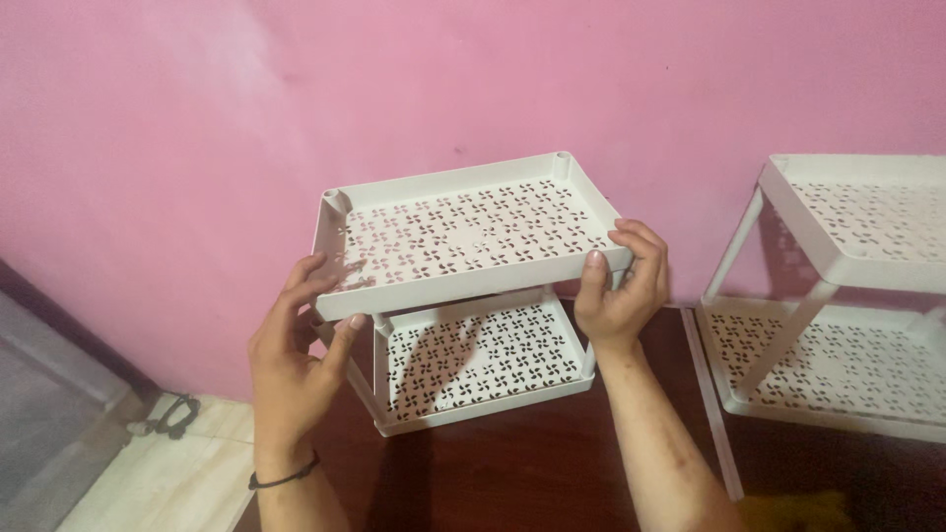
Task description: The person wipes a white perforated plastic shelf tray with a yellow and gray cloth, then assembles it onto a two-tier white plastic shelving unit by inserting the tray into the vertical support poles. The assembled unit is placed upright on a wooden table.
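Head camera looks down, close, toward the pink wall (148,128).

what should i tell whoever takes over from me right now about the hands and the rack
Left hand: grips the left edge of the white perforated plastic top tray, fingers underneath.
Right hand: clasps its right front corner.
Done: the tray sits above the matching lower tray on the dark brown table; whether its posts are seated cannot be told.
Left: check each corner.
A second two-tier rack stands to the right.
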